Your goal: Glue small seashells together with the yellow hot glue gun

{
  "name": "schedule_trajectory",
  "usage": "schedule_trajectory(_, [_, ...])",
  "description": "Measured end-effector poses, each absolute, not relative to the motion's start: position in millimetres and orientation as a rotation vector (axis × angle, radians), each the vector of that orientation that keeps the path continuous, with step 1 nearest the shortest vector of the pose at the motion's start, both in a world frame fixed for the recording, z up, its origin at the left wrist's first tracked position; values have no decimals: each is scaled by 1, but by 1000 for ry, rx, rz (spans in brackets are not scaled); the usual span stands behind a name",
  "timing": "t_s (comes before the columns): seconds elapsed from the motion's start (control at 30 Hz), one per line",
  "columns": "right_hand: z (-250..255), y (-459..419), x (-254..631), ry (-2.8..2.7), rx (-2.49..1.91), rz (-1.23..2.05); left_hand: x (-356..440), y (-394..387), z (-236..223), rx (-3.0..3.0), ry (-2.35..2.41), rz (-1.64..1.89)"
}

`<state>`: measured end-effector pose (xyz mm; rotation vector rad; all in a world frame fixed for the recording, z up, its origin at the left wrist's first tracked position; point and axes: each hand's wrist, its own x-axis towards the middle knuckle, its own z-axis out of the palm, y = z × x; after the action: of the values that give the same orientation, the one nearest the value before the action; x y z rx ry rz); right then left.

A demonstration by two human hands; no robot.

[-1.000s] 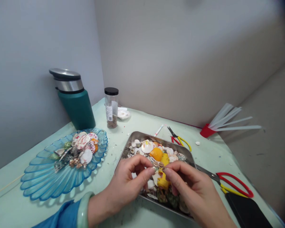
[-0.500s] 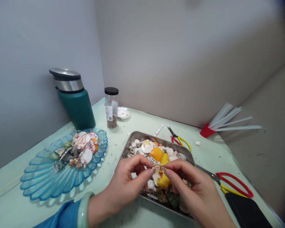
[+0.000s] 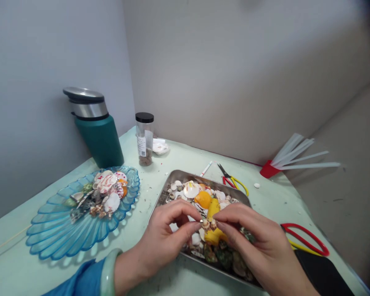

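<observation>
Brown-and-cream spiral shells (image 3: 206, 224): a tiny pair, side by side, held up in front of me above a metal tray (image 3: 189, 176) at the lower centre of the frame.
Left hand (image 3: 168, 232): thumb and forefinger pinch the pair from its left side; a pale green bangle (image 3: 107, 273) circles the wrist below a blue sleeve (image 3: 80, 281).
Right hand (image 3: 259, 236): thumb and forefinger pinch the pair's other side.
Tray: crowded with shells, among them a white scallop shell (image 3: 191, 189) and an orange shell (image 3: 203, 200).
Blue scalloped dish (image 3: 64, 234): at the left, translucent, with a shell heap (image 3: 107, 185) on it.
Teal bottle (image 3: 100, 139): behind the dish, near a clear black-lidded jar (image 3: 145, 139).
Red cup (image 3: 269, 169): tipped at the right, translucent sticks (image 3: 291, 150) poking out.
Scissors (image 3: 240, 187): red-and-yellow handles, just beyond the tray.
</observation>
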<state>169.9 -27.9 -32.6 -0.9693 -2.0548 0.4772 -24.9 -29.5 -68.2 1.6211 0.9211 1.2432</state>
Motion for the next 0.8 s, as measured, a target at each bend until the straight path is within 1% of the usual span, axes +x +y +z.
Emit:
schedule_trajectory(0.2, [-24,-26,178,-2231,-850,339,-26,-31,-64,1877,865,1322])
schedule_trajectory(0.8, [-19,-26,179,-2288,-845,232,-26,-32,-65,1912,816,1333])
